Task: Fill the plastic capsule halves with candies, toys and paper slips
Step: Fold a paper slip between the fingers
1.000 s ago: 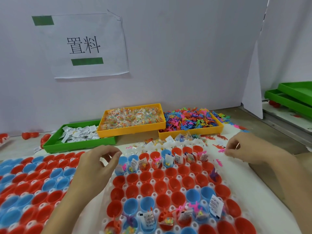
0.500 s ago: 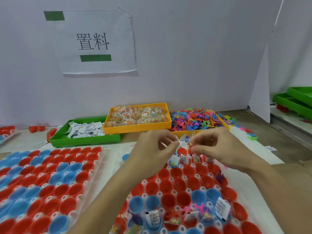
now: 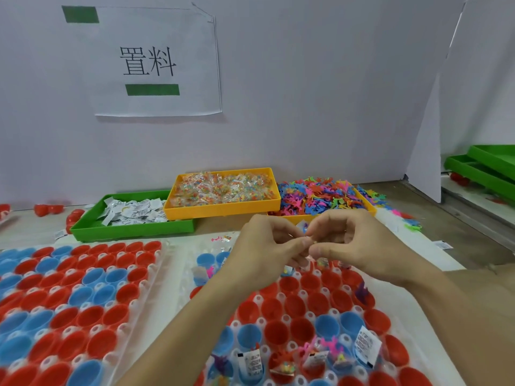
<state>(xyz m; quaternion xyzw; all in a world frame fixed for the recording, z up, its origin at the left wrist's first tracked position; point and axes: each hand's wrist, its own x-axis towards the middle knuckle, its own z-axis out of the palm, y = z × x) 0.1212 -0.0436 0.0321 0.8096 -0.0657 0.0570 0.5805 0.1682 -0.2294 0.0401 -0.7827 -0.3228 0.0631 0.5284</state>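
My left hand (image 3: 267,246) and my right hand (image 3: 354,243) meet fingertip to fingertip above the far rows of a white tray (image 3: 434,366) of red and blue capsule halves (image 3: 295,305). Both pinch one small item (image 3: 308,240) between them; it is too small to identify. Near-row halves hold paper slips (image 3: 366,345), toys and candies. Behind stand a green tray of paper slips (image 3: 131,218), an orange tray of wrapped candies (image 3: 223,190) and an orange tray of coloured toys (image 3: 320,197).
A second tray of red and blue capsule halves (image 3: 69,307) lies at the left. Loose red halves (image 3: 47,210) sit by the white back wall. Stacked green trays (image 3: 485,168) stand at the far right. Stray toys (image 3: 412,222) lie on the table.
My hands came together from apart, over the tray's far rows, and now pinch one small item between them. The view has shifted closer and slightly right.
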